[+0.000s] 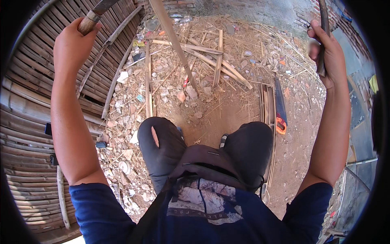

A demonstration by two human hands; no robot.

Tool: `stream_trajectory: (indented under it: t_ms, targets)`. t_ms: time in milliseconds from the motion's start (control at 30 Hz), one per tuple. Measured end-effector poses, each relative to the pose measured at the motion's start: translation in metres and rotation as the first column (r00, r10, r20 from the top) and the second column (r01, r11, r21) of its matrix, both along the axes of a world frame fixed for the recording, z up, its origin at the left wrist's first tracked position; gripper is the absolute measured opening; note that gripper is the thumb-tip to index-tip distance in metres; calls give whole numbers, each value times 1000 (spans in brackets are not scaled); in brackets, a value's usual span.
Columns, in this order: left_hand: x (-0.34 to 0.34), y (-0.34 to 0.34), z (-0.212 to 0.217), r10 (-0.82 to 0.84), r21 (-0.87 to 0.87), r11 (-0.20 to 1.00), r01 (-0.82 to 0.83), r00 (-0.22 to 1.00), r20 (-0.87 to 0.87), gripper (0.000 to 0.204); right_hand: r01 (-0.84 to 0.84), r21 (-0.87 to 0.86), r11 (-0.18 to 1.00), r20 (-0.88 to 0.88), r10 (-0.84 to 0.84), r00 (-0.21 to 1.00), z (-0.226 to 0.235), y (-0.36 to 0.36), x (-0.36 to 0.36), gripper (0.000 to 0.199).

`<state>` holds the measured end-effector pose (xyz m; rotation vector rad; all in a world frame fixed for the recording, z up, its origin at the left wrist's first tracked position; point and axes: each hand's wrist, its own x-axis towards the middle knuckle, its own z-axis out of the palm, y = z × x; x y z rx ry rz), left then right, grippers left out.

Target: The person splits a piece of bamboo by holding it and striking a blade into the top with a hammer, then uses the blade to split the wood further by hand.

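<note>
My left hand point(72, 45) is raised at the upper left, closed around the wooden handle of a blade tool point(90, 21) whose dark metal runs up out of view. My right hand point(328, 53) is raised at the upper right, gripping a thin dark bamboo strip point(323, 24) that runs up past the picture's edge. A long bamboo slat point(174, 40) slants down between my arms, its lower end on the dirt ahead of my knees point(162, 138). I sit with both knees bent in dark trousers.
A stack of bamboo slats point(28, 122) fills the left side. Split bamboo pieces point(215, 57), stones and straw litter the ground ahead. A hand saw with an orange handle point(280, 110) lies on the dirt to the right beside a few slats point(267, 105).
</note>
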<state>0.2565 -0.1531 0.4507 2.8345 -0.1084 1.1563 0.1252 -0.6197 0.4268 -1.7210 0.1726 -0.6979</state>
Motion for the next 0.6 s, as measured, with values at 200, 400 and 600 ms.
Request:
stream_trajectory:
  t_ms: [200,400,600]
  targets:
    - [-29,-44,-15,-79,-50,996,78,997,-10,43,-78,-5,997,-84,78,993,-24,-29,-17,41]
    - [-27,-86,-66,-211,-43,977,208,975,-65,38,-25,-5,1000,-95,24,995,-45,-17,-41,44]
    - [-11,-99,-47,-271,-53,963,266,944,-186,36,11,-75,997,-162,-23,987,-52,-23,-53,41]
